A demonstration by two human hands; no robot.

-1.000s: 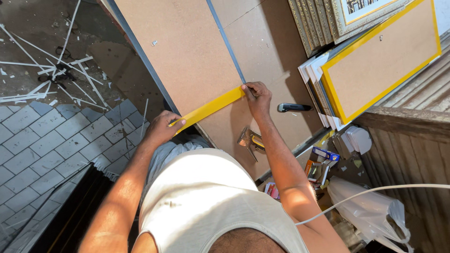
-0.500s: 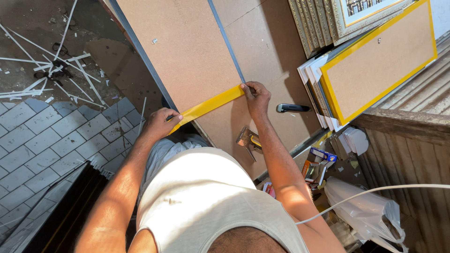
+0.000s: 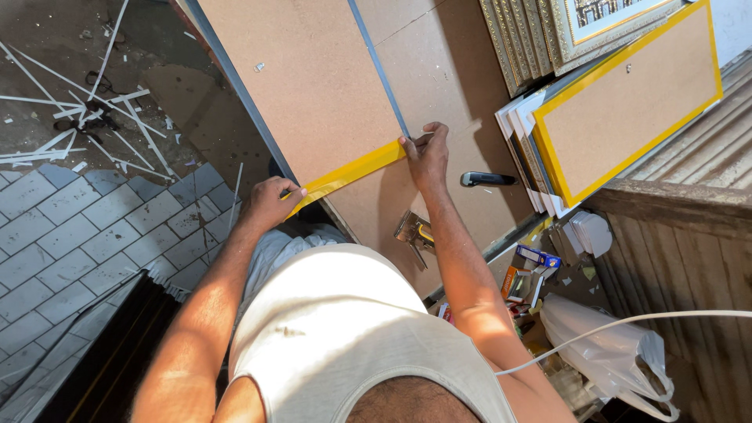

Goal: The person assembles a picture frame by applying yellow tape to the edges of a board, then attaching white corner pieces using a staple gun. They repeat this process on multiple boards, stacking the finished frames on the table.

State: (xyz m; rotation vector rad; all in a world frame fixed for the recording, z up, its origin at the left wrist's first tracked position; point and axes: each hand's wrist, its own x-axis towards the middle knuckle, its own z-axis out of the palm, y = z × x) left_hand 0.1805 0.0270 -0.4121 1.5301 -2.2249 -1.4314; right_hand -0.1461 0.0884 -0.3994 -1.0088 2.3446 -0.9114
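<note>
Yellow tape [image 3: 348, 171] stretches across the brown backing board [image 3: 313, 86]: my left hand [image 3: 270, 205] pinches its free end shut at the board's near edge, and my right hand [image 3: 425, 153], fingers curled, presses the other end down beside the grey strip [image 3: 380, 70] on the board. I judge the taping step in hand; next, the strip wants lowering flat and smoothing, straight along the board.

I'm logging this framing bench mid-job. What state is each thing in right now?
yellow tape: stretched taut across the board between both hands
left hand: gripping the tape's end at the board edge
right hand: pressing the tape onto the board
brown board: lying flat
staple gun: lying unused
</note>
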